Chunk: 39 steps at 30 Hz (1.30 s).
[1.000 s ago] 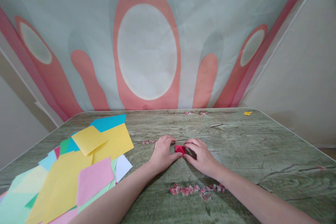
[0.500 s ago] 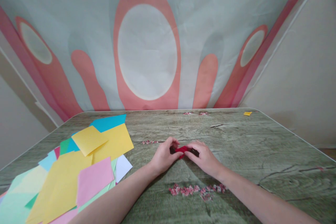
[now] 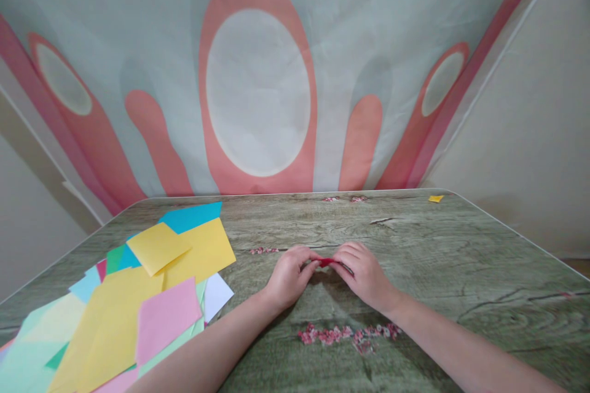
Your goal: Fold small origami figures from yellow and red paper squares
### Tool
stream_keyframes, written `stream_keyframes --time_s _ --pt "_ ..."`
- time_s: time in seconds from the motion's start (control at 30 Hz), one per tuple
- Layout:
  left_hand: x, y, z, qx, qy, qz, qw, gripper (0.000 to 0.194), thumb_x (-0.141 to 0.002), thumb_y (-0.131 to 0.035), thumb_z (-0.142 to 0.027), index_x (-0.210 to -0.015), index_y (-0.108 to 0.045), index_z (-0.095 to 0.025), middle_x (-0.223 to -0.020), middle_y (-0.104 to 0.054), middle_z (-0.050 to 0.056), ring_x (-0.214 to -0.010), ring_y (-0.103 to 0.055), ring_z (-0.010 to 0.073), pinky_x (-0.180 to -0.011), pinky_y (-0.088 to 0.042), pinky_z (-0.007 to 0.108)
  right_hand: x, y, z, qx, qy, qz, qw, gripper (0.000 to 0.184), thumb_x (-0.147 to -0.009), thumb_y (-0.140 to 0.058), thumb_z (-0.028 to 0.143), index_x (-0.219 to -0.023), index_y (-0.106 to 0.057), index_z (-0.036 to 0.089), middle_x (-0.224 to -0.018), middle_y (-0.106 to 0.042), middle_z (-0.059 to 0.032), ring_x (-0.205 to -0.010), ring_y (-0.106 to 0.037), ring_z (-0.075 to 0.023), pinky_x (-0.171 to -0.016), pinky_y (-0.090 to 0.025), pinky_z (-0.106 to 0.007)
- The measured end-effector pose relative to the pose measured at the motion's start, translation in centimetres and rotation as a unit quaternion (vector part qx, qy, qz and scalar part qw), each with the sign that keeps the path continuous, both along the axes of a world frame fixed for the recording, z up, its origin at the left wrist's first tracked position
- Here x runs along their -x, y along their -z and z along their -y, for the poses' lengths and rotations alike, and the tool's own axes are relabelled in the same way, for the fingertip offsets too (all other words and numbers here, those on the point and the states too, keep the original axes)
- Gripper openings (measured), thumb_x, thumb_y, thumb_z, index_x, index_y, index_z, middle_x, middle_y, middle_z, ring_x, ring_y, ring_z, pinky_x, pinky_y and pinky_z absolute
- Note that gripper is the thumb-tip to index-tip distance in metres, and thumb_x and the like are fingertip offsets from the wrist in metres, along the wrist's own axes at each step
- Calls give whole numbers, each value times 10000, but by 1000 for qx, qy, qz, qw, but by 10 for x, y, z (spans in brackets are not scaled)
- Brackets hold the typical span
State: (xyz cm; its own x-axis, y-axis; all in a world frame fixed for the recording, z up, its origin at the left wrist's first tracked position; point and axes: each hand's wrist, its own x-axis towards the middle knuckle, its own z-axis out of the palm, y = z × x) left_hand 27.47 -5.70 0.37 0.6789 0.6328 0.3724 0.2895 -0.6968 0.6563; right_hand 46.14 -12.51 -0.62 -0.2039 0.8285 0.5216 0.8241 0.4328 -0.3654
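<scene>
A small piece of folded red paper (image 3: 326, 262) is pinched between my two hands near the middle of the table. My left hand (image 3: 291, 273) grips its left end with thumb and fingers. On the other side, my right hand (image 3: 362, 273) pinches the right end. Only a narrow red strip shows between the fingertips; the rest of the paper is hidden by them.
Loose sheets of coloured paper lie overlapping at the left, among them a yellow sheet (image 3: 203, 252), a pink sheet (image 3: 168, 319) and a blue sheet (image 3: 193, 216). A small yellow paper piece (image 3: 436, 199) rests at the far right of the wood-patterned table (image 3: 461, 258).
The red paper showed a broad folded face one second ago and now appears as a thin strip. My fingers have closed tighter around its two ends.
</scene>
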Motion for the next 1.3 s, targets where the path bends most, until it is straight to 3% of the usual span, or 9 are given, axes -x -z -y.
stream_keyframes --time_s 0.23,0.43,0.87,1.07,1.3 --pt "2 -4 5 -84 23 -31 996 187 -789 -624 -236 -973 -605 -212 -979 -626 30 -949 -535 188 -861 -400 316 -3 2 1 -56 -2 88 995 145 -882 -506 200 -786 -613 186 -820 -609 -41 -856 -507 -192 -763 -367 -342" --pt "2 -5 6 -111 26 -134 984 25 -812 -571 -195 -809 -595 -187 -816 -619 12 -809 -553 166 -750 -413 269 2 3 2 -24 -30 119 992 129 -866 -531 198 -771 -616 186 -787 -594 -34 -786 -507 -173 -732 -363 -327" --pt "4 -8 6 -112 55 -153 980 153 -876 -487 -268 -811 -598 -184 -866 -596 32 -839 -547 166 -761 -411 258 -7 5 3 95 -63 -28 993 83 -846 -560 213 -843 -643 216 -845 -587 -26 -821 -535 -170 -746 -410 -309" --pt "1 -6 5 -89 28 -137 986 176 -881 -467 -254 -784 -592 -178 -814 -593 27 -797 -548 158 -725 -412 249 -4 4 0 132 -18 -101 986 85 -819 -586 233 -769 -648 205 -889 -583 -40 -888 -532 -186 -807 -415 -334" --pt "-5 -3 6 -66 -20 -126 990 111 -840 -498 -219 -759 -558 -174 -771 -592 19 -729 -550 150 -660 -412 238 1 6 -1 130 22 -103 986 119 -808 -575 188 -699 -623 191 -871 -579 -43 -877 -526 -191 -816 -407 -357"
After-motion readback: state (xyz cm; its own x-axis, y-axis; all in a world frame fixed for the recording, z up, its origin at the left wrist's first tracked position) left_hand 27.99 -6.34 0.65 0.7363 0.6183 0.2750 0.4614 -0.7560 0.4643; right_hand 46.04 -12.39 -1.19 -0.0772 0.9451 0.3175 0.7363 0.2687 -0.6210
